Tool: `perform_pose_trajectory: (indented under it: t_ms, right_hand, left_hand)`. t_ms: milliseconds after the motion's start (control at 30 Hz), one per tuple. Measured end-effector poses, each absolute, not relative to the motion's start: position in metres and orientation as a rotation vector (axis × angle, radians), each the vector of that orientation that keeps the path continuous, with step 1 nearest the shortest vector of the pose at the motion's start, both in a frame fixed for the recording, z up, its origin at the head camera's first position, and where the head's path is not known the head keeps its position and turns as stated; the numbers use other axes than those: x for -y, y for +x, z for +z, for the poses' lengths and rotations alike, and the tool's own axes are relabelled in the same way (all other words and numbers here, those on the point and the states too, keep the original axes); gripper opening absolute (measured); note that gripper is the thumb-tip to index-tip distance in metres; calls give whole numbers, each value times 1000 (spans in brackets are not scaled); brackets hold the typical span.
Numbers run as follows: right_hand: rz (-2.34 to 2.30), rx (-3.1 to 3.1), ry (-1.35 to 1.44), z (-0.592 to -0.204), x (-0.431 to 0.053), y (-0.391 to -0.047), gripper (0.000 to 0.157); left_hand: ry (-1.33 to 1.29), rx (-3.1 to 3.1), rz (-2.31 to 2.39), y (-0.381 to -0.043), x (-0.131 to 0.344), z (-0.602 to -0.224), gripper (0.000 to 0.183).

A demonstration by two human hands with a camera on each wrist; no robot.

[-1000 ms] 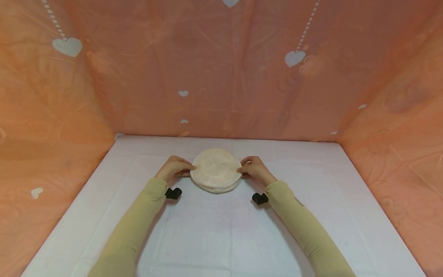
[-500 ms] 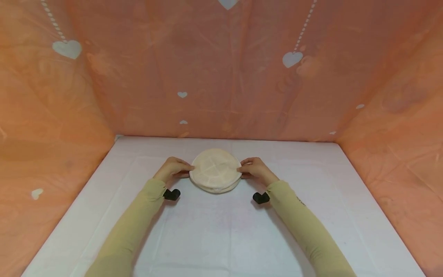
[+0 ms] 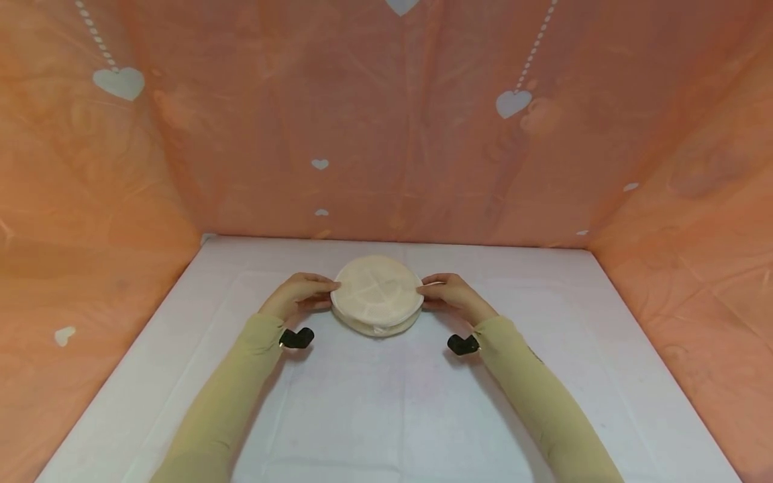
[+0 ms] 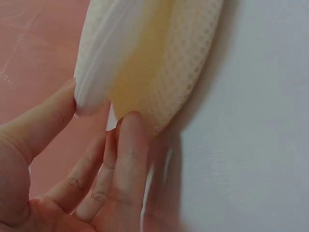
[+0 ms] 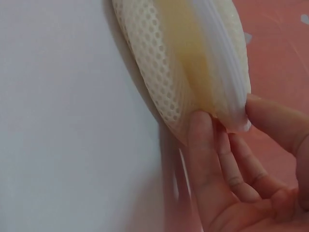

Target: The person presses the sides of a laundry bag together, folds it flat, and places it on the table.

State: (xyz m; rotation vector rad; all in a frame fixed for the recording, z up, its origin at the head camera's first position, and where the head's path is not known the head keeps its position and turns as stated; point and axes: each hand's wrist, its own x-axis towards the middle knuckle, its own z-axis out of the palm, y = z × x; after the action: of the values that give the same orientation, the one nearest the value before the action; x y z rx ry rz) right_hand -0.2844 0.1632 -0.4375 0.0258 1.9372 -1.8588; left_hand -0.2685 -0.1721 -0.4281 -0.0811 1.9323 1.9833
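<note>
A round cream mesh bag (image 3: 376, 295) sits toward the back of the white table, its lid-like upper layer raised a little off the lower one. My left hand (image 3: 302, 294) pinches its left edge, thumb on the upper layer and fingers at the lower. On the opposite side my right hand (image 3: 453, 295) holds the right edge in the same way. Up close in the left wrist view, the mesh bag (image 4: 186, 63) shows honeycomb fabric, a white band along the upper rim and a yellowish inside. The right wrist view shows the mesh bag (image 5: 145, 53) with its layers parted at the fingertips.
A white-covered table (image 3: 362, 416) stretches in front of both forearms. Orange sheeting with white hearts (image 3: 386, 134) rises behind it and along both sides. A black wrist camera (image 3: 297, 338) hangs under the left wrist, another black camera (image 3: 463, 345) under the right.
The bag's upper layer has risen slightly and shifted back, widening the gap at its front. Both wrists have moved a little outward, with the hands staying at the same edges.
</note>
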Motion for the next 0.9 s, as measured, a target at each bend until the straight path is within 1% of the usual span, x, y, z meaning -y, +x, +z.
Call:
perform_pose_trajectory:
  t_ms: [100, 333, 500, 600, 733, 833, 900]
  right_hand:
    - [-1892, -1896, 9, -438, -165, -284, 40]
    - [-1921, -1841, -40, -433, -170, -280, 39]
    - [-1939, -1813, -99, -427, -171, -277, 38]
    - [-1942, -1809, -108, -425, -172, -278, 39]
    - [-1907, -1839, -123, -423, -176, -279, 39]
    - [-1894, -1845, -133, -421, -181, -279, 42]
    - [-1890, -1850, -142, -419, -185, -278, 46]
  left_hand:
    - [-28, -1877, 2066, -259, 171, -423, 41]
    - [-14, -1844, 2145, -243, 171, -411, 51]
    - [39, -1821, 2193, -238, 174, -408, 52]
    - [90, -1791, 2209, -242, 177, -410, 50]
    - [207, -1814, 2161, -255, 183, -420, 44]
    - [188, -1836, 2105, -265, 190, -427, 44]
    - [137, -1832, 2079, -270, 194, -430, 47]
